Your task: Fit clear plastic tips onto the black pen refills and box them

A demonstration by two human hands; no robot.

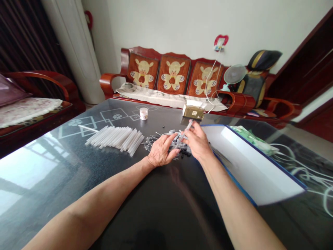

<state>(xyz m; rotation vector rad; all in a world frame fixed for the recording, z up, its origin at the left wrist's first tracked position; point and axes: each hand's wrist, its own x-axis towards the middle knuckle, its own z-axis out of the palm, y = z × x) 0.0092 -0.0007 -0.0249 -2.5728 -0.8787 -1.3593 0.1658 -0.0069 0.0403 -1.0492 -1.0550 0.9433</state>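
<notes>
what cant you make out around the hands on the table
All in the head view:
The small dark parts: too small to identify, some hidden by the left hand.
The clear tube: its lower part is hidden by the right hand.
The green things: partly hidden by the white board.
The tan box: label too small to read.
</notes>
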